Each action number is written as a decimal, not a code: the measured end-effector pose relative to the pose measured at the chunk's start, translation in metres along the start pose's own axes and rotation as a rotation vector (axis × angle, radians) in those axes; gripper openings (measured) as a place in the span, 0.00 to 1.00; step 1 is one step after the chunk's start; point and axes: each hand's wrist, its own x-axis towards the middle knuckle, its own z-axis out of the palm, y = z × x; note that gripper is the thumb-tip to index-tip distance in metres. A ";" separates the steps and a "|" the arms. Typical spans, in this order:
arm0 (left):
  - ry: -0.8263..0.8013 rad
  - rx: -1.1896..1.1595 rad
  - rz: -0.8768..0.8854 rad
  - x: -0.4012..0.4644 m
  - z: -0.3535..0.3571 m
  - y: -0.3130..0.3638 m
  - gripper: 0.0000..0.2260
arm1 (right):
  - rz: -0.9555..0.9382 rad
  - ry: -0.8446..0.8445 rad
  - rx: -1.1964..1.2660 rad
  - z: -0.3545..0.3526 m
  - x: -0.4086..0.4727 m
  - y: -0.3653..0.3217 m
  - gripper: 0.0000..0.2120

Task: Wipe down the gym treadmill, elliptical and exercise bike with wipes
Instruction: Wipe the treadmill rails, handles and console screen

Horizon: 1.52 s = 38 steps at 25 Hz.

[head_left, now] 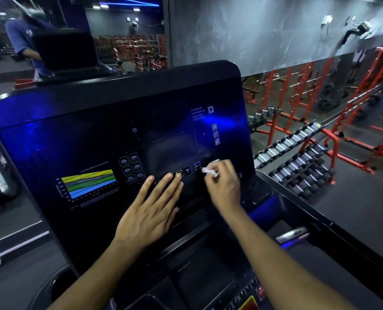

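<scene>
I have one view only, from the head camera, so nothing is shared with a second view. It sits above and just behind the treadmill console (pixel 123 139), looking forward and steeply down onto the dark panel, close enough that the console fills the middle of the wide-angle frame. Both forearms enter from the bottom edge. The lens bends the edges; the dumbbell rack (pixel 298 153) lies off to the right, tilted.

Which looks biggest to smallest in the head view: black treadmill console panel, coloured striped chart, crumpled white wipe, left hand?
1. Black treadmill console panel
2. Left hand and coloured striped chart: they look alike in size, and the hand is nearer the camera, so unranked
3. Crumpled white wipe, pinched in the right hand
</scene>
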 end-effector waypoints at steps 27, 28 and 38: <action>0.111 0.165 -0.463 0.007 0.004 0.014 0.27 | -1.446 -0.608 -0.136 -0.028 0.064 0.090 0.10; 0.107 0.172 -0.473 0.007 0.005 0.015 0.27 | -1.429 -0.647 -0.111 -0.028 0.054 0.103 0.11; 0.096 0.197 -0.705 0.010 0.013 0.038 0.28 | -1.555 -0.387 0.027 0.003 0.137 0.013 0.11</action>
